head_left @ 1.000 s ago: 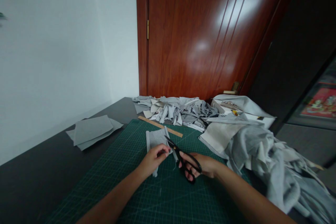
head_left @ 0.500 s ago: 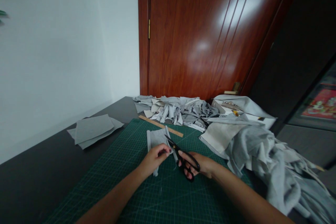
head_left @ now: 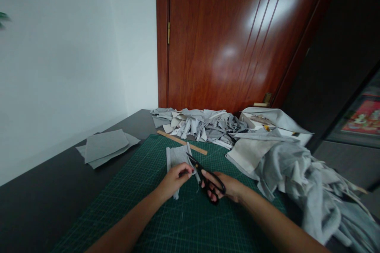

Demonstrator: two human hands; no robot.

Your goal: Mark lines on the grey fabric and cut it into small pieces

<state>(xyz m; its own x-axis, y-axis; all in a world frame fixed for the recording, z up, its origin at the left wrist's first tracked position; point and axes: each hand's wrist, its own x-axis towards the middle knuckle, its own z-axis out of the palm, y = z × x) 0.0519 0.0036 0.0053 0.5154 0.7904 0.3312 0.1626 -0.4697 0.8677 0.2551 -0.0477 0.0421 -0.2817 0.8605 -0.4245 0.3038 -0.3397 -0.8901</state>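
Observation:
My right hand (head_left: 218, 186) is closed round the handles of black scissors (head_left: 202, 172), whose blades point up and to the left. The blades lie along the right edge of a small grey piece of fabric (head_left: 177, 155) on the green cutting mat (head_left: 124, 197). My left hand (head_left: 177, 176) rests over the lower part of this fabric, thumb and fingers pinched at its right edge close to the blades. The fabric's side edges look folded or rolled. Part of it is hidden under my left hand.
A wooden ruler (head_left: 182, 142) lies just beyond the fabric. Cut grey scraps (head_left: 202, 124) are heaped by the door. Crumpled grey cloth (head_left: 299, 178) and a white box (head_left: 252, 122) stand to the right. Flat grey pieces (head_left: 107, 146) lie on the dark table (head_left: 38, 197) at left.
The scissor blades have closed slightly at the fabric's edge. Both hands stay in almost the same place.

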